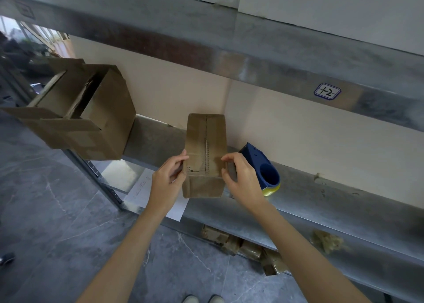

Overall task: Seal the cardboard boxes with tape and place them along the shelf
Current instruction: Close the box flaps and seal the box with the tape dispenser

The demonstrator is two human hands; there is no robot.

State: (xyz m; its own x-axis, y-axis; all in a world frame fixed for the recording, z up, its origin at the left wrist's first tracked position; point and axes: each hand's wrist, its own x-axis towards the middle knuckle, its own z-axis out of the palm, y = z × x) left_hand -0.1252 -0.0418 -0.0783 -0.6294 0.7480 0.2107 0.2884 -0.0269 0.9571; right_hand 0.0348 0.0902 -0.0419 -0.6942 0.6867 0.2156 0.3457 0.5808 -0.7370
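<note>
A small closed cardboard box (pixel 206 142) stands on the metal shelf (pixel 321 201), tape along its top seam. My left hand (pixel 166 181) grips its near left edge, thumb on top. My right hand (pixel 241 178) grips the near right edge, fingers curled over the top. A blue tape dispenser (pixel 263 167) with a yellowish roll lies on the shelf just right of my right hand. A larger cardboard box (pixel 91 119) with open flaps sits at the shelf's left end, overhanging the edge.
An upper shelf (pixel 252 59) with a "1-2" label (pixel 327 91) runs overhead. A white paper sheet (pixel 146 188) lies under the small box's left side. Wrapped brown packages (pixel 247 247) lie on the lower shelf. Grey stone floor (pixel 57 211) spreads to the left.
</note>
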